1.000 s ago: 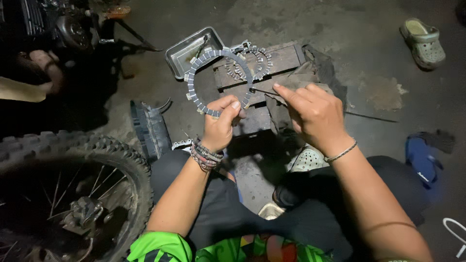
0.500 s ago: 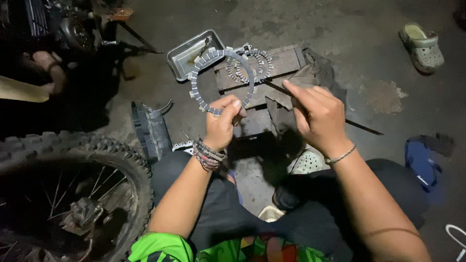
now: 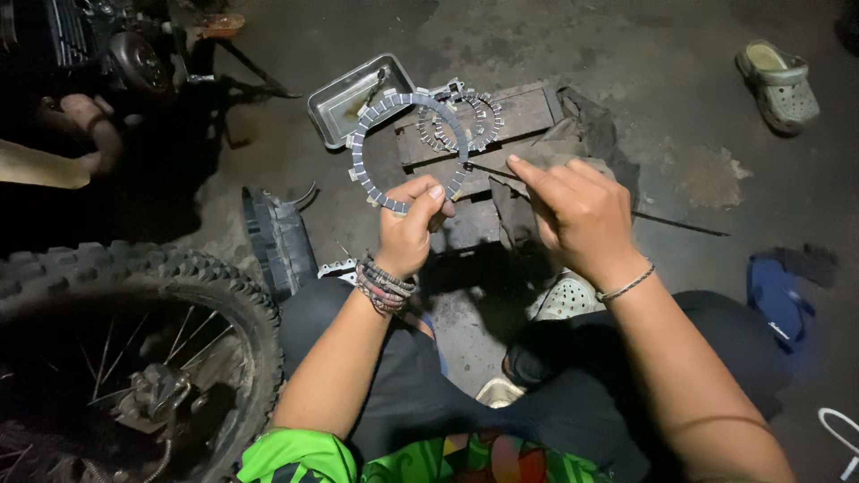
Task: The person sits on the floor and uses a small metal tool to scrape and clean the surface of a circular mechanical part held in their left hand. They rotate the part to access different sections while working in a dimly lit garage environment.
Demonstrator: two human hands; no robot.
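Note:
My left hand (image 3: 409,225) pinches the lower edge of a ring-shaped clutch friction plate (image 3: 360,148) with grey pads, held upright over the floor. My right hand (image 3: 577,217) holds a thin dark metal rod (image 3: 488,168) whose tip points at the ring's right side. More toothed clutch plates (image 3: 465,121) lie stacked on wooden boards (image 3: 528,112) just beyond the ring.
A metal tray (image 3: 335,103) sits behind the boards. A knobby motorcycle wheel (image 3: 134,358) stands at the lower left, an engine (image 3: 107,54) at the upper left. A sandal (image 3: 777,82) lies at the upper right, a blue sandal (image 3: 778,295) at the right. Another person's hand (image 3: 89,125) rests at the left.
My left hand has turned the friction plate a little and my right hand has shifted the rod slightly toward the ring.

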